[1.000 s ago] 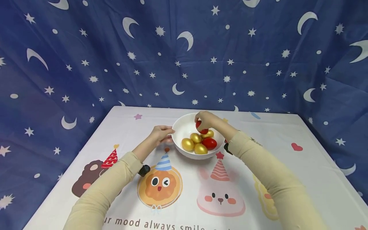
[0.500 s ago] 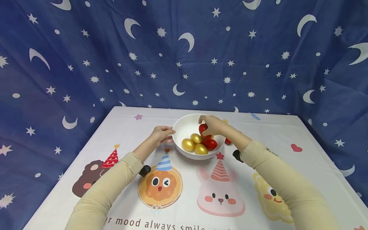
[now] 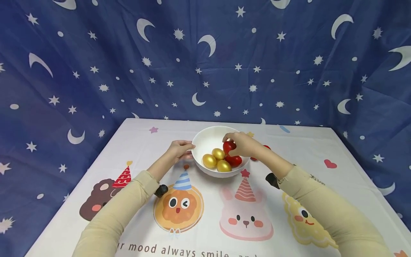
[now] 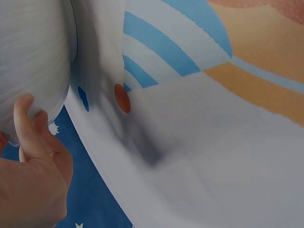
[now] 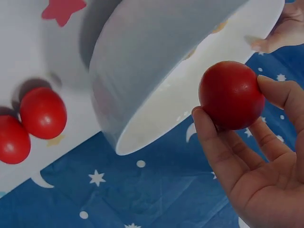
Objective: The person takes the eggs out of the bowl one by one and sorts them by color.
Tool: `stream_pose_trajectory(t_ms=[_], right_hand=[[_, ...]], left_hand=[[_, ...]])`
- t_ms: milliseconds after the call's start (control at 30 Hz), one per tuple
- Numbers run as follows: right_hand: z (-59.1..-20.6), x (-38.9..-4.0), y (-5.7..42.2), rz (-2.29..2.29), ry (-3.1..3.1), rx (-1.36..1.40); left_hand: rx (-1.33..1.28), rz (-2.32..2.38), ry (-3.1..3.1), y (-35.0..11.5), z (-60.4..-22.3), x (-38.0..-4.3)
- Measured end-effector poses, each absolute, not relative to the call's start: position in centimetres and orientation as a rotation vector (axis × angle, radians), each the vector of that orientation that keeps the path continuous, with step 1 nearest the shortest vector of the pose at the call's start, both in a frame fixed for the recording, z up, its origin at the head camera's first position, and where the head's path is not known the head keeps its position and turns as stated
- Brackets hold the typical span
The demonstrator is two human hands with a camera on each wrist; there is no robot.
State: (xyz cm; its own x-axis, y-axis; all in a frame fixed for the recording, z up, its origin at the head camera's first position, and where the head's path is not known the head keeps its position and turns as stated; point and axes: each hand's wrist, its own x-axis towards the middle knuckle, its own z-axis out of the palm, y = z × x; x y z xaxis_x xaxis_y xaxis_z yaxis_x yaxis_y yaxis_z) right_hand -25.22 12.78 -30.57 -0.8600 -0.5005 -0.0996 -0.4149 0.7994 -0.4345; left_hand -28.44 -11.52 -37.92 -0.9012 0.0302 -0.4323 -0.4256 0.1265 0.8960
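A white bowl [image 3: 205,137] stands at the back middle of the table. My left hand [image 3: 178,149] grips its left side, thumb at the rim and fingers beneath; in the left wrist view the fingers [image 4: 29,126] press against the outer wall. Over the bowl's right part, my right hand [image 3: 245,143] pinches a red egg [image 5: 232,95] between thumb and fingertips. Several golden eggs [image 3: 209,161] and another red egg [image 3: 234,161] lie inside the bowl. The right hand covers part of the bowl's right side in the head view.
Two red eggs [image 5: 43,113] lie on the table just right of the bowl, partly hidden by the right forearm in the head view. A white cloth [image 3: 189,246] with cartoon prints covers the table. Behind hangs a blue curtain [image 3: 173,117] with moons and stars.
My right hand has shifted right and a little toward me over the bowl, with the red egg still pinched. The left hand keeps its hold on the bowl.
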Motion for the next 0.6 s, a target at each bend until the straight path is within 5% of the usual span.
stream_pose_trajectory(t_ms=[600], right_hand=[[-30.5,-22.4,15.0,-0.732,2.846,-0.767]], left_hand=[[-0.396,1.833,2.075,-11.6,-38.0,-28.3]])
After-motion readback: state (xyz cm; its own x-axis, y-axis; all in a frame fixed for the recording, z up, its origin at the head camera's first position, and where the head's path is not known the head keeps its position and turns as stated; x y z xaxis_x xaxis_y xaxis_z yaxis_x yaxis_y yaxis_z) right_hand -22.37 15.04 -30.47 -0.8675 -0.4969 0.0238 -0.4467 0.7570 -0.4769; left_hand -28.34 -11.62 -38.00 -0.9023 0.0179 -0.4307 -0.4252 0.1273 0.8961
